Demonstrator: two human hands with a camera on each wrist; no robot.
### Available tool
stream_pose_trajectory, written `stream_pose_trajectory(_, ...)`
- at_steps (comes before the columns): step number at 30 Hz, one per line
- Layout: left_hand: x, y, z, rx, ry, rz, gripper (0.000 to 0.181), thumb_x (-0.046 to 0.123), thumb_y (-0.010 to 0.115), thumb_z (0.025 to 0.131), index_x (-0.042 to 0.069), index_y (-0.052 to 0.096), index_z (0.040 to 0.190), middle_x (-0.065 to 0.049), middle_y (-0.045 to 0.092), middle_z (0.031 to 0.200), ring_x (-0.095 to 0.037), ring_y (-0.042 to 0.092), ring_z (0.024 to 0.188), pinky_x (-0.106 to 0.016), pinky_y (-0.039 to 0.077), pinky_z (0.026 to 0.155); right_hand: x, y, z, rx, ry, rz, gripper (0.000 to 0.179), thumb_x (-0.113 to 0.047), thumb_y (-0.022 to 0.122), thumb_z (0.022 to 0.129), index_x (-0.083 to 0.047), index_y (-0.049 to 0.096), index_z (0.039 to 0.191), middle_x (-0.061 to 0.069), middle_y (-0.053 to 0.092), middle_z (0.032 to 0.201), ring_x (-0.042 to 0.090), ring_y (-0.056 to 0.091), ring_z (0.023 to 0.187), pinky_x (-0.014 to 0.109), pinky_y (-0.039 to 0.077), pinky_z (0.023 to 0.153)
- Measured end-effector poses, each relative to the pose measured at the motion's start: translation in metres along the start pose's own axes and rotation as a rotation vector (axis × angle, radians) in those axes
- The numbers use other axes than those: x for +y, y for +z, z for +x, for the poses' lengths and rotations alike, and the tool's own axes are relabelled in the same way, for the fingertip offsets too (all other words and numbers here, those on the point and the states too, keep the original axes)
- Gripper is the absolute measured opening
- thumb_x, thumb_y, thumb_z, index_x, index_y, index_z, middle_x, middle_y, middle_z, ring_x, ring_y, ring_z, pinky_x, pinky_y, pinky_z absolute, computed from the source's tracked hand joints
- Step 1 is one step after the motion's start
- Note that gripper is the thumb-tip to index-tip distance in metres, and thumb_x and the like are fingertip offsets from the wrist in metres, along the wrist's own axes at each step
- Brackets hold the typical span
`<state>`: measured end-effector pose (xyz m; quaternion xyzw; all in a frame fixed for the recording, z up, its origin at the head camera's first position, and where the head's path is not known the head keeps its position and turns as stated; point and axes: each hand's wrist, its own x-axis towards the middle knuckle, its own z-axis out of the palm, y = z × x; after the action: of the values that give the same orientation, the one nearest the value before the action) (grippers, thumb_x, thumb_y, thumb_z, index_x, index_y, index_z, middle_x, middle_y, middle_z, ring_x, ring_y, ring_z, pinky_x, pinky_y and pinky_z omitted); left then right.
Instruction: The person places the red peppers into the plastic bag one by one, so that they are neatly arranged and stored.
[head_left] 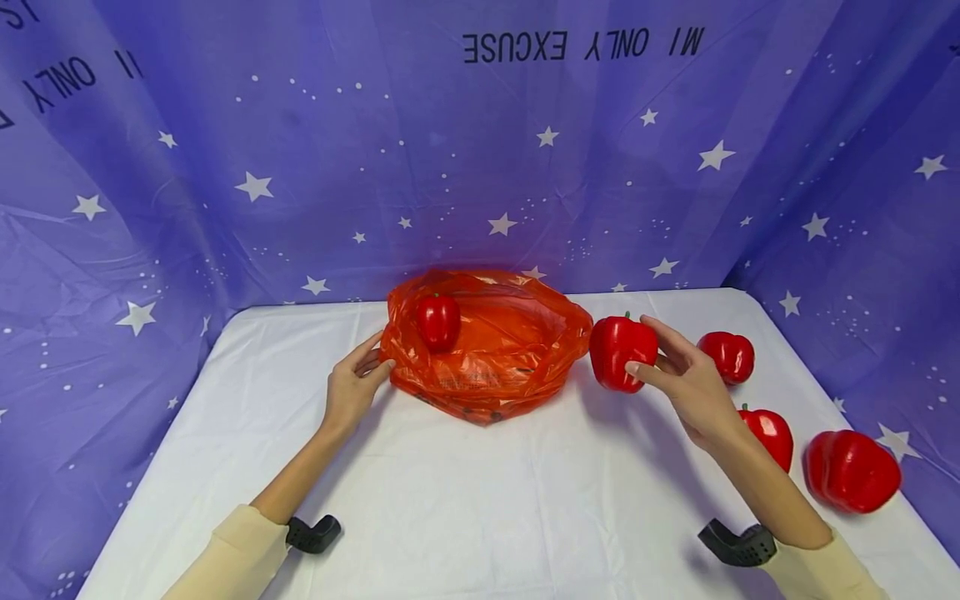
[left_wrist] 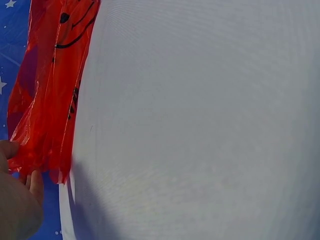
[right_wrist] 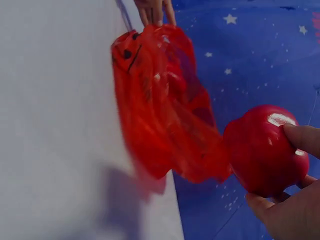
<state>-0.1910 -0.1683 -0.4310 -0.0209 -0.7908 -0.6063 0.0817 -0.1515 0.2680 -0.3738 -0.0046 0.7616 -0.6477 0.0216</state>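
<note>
An orange-red plastic bag (head_left: 487,379) lies with its mouth spread wide near the back of the table. Inside it, toward the left, rests one red bell pepper (head_left: 438,322). My left hand (head_left: 352,387) pinches the bag's left rim between thumb and fingers; the left wrist view shows the thumb on the crumpled plastic (left_wrist: 37,145). My right hand (head_left: 693,387) grips a second red bell pepper (head_left: 621,354), held just right of the bag's right edge. In the right wrist view this pepper (right_wrist: 267,150) sits between thumb and fingers, its side overlapping the bag.
On the table's right side lie three more red bell peppers: one behind the right hand (head_left: 727,357), one partly hidden by the forearm (head_left: 771,437), and one near the right edge (head_left: 852,471). A white cloth covers the table (head_left: 525,508). Purple star-printed curtain (head_left: 480,167) surrounds it.
</note>
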Motion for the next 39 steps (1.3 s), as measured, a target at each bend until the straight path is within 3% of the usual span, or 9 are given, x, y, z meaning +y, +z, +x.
stream_pose_trajectory(9, -0.001, -0.001, 0.0, -0.004, -0.003, -0.001, 0.051, -0.001, 0.067, 0.094, 0.0, 0.053, 0.143, -0.029, 0.062, 0.124, -0.039, 0.059, 0.116, -0.013, 0.05, 0.087, -0.026, 0.038, 0.024, -0.1, -0.117, 0.025, 0.07, -0.007, 0.071, 0.093, -0.012, 0.039, 0.155, 0.012, 0.036, 0.156, 0.037, 0.04, 0.137, 0.025, 0.053, 0.091)
stream_pose_trajectory(15, 0.0, 0.0, 0.0, -0.005, 0.005, 0.017, 0.05, 0.0, 0.067, 0.094, 0.0, 0.053, 0.143, -0.029, 0.062, 0.124, -0.039, 0.059, 0.116, -0.014, 0.05, 0.09, -0.033, 0.063, 0.048, -0.156, -0.176, 0.029, 0.069, -0.002, 0.07, 0.092, -0.01, 0.04, 0.154, 0.016, 0.046, 0.148, 0.036, 0.048, 0.132, 0.029, 0.054, 0.092)
stream_pose_trajectory(20, -0.001, 0.0, 0.0, -0.005, 0.01, 0.014, 0.05, -0.001, 0.067, 0.094, -0.001, 0.053, 0.142, -0.029, 0.062, 0.124, -0.039, 0.059, 0.116, -0.014, 0.05, 0.09, -0.037, 0.082, 0.065, -0.191, -0.165, 0.035, 0.069, -0.001, 0.071, 0.091, -0.012, 0.042, 0.153, 0.014, 0.05, 0.146, 0.032, 0.05, 0.129, 0.035, 0.054, 0.094)
stream_pose_trajectory(26, -0.002, 0.0, 0.0, -0.006, 0.0, -0.005, 0.05, 0.0, 0.067, 0.094, 0.0, 0.053, 0.142, -0.029, 0.062, 0.124, -0.039, 0.059, 0.116, -0.014, 0.05, 0.089, -0.035, 0.103, 0.086, -0.178, -0.118, -0.008, 0.07, -0.004, 0.072, 0.09, -0.014, 0.043, 0.153, 0.009, 0.044, 0.152, 0.033, 0.049, 0.13, 0.043, 0.05, 0.1)
stream_pose_trajectory(31, -0.002, 0.0, 0.0, -0.007, 0.004, 0.002, 0.05, -0.001, 0.067, 0.094, -0.001, 0.053, 0.142, -0.03, 0.062, 0.124, -0.04, 0.059, 0.116, -0.014, 0.05, 0.088, -0.031, 0.121, 0.101, -0.173, -0.072, -0.001, 0.066, -0.005, 0.073, 0.09, -0.014, 0.046, 0.149, 0.009, 0.046, 0.15, 0.031, 0.048, 0.131, 0.044, 0.049, 0.101)
stream_pose_trajectory(39, -0.002, 0.0, 0.0, -0.012, 0.007, 0.005, 0.05, -0.001, 0.066, 0.094, -0.001, 0.052, 0.143, -0.03, 0.062, 0.124, -0.04, 0.059, 0.116, -0.013, 0.05, 0.087, -0.026, 0.151, 0.119, -0.188, -0.07, -0.008, 0.064, -0.005, 0.073, 0.09, -0.014, 0.048, 0.148, 0.01, 0.05, 0.143, 0.03, 0.05, 0.127, 0.042, 0.052, 0.098)
